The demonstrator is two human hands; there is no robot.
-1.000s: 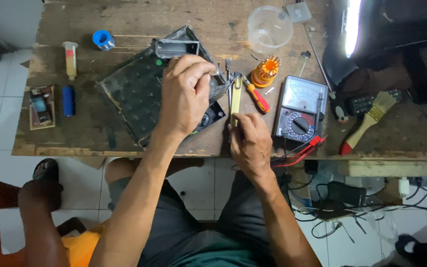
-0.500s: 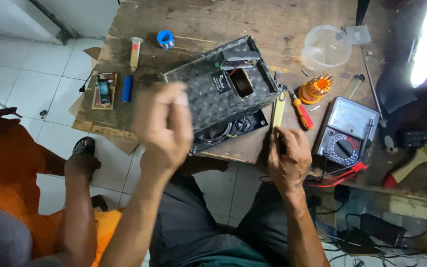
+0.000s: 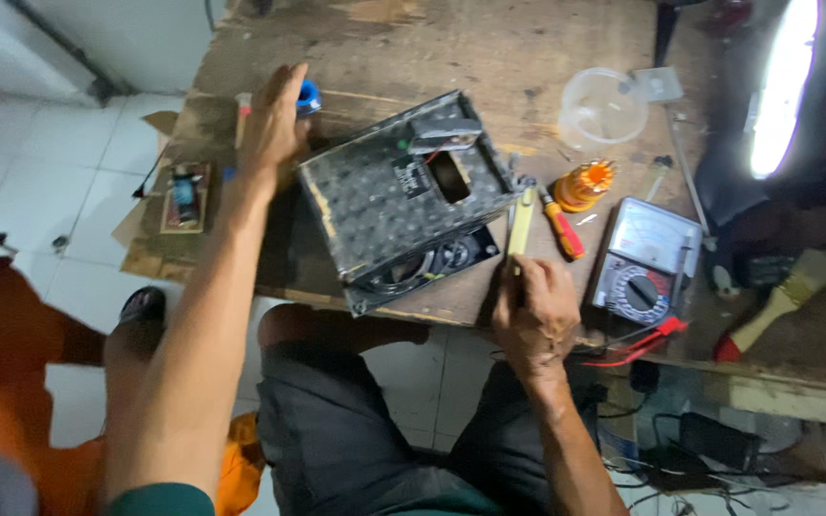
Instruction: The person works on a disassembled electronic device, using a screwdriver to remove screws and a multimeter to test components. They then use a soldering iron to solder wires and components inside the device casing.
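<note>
Two hands: both belong to the person seated at a worn wooden workbench (image 3: 451, 38), seen from above.
Left hand (image 3: 274, 119): stretched far out to the bench's left part, fingers curled loosely and apart, the fingertips at a small blue spool (image 3: 309, 96); whether they grip it I cannot tell.
Right hand (image 3: 532, 306): at the bench's near edge, fingers closed around the lower end of a pale yellow-handled tool (image 3: 522, 222).
Tool: it stands nearly upright in the view, its tip at the right edge of the metal box.
Metal box (image 3: 384, 196): a grey perforated case, lying tilted in the middle of the bench between the two hands; a rectangular opening shows in its top and a round fan grille on its near side.
Beside the box: a red-and-yellow screwdriver (image 3: 563, 229) just right of the held tool, and an orange ribbed part (image 3: 587, 184) near it.
Meter (image 3: 644, 265): an analogue multimeter with a dial, right of the screwdriver, red leads (image 3: 642, 339) trailing at its near side.
Farther off: a clear plastic cup (image 3: 602, 107) towards the back, a paintbrush (image 3: 776, 301) at the right.
Left edge: a small circuit board (image 3: 185, 196) near the bench corner.
Other person: an orange-clothed figure (image 3: 11, 344) sits on the floor at the left.
</note>
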